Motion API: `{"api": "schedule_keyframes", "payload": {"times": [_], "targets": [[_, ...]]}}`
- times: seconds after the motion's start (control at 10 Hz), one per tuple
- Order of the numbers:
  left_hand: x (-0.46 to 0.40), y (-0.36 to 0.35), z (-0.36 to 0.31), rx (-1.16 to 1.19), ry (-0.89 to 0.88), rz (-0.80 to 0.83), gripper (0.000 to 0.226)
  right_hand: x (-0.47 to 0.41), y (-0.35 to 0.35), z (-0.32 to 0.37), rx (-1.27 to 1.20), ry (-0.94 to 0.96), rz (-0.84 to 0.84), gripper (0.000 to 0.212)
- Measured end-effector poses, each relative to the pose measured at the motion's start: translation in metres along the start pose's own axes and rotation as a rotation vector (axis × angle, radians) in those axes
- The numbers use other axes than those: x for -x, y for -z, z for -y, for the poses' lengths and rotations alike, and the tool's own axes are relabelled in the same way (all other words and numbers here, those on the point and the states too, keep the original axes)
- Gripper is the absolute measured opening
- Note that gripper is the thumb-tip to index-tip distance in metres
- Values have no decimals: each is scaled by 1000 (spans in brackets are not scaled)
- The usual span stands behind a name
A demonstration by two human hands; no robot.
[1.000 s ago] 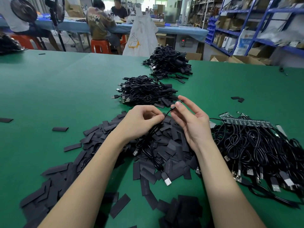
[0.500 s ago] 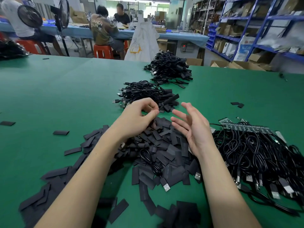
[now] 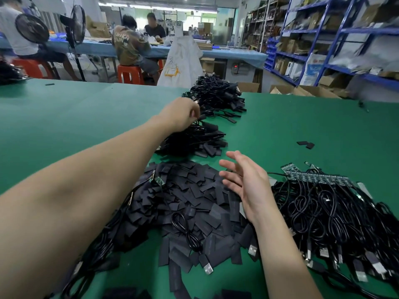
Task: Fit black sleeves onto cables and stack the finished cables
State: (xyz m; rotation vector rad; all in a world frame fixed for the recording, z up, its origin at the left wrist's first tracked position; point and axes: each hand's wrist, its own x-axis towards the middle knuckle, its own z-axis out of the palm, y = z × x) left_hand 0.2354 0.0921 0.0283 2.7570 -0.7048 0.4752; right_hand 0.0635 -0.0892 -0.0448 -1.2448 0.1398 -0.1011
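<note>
Looking down from the head view, we see the left hand (image 3: pixel 180 114) reaching to the upper middle of the frame, fingers curled down onto the nearer pile of finished cables (image 3: pixel 195 140) on the green bench (image 3: pixel 75 117), though we cannot tell whether it grips one. The right hand (image 3: pixel 245 182) hovers released, fingers spread, over the heap of black sleeves (image 3: pixel 190 203) at centre, with the unsleeved cables (image 3: pixel 328 212) at right and a farther finished pile (image 3: pixel 216 93) beyond.
</note>
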Motion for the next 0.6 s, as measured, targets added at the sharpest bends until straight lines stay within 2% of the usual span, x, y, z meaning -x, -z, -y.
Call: {"api": "schedule_keyframes", "payload": {"times": [0.1, 0.3, 0.4, 0.5, 0.6], "targets": [[-1, -16, 9, -58, 59, 51, 18, -1, 0, -1, 18, -6, 14, 22], [13, -24, 11, 12, 73, -134, 25, -2, 1, -2, 33, -5, 5, 20], [32, -15, 2, 117, 47, -223, 17, -3, 1, -3, 34, -2, 3, 19], [63, -8, -14, 287, 97, -326, 8, 1, 0, -1, 41, -8, 8, 18], [105, -16, -38, 520, 205, -373, 21, -1, -1, -3, 52, -9, 0, 18]]}}
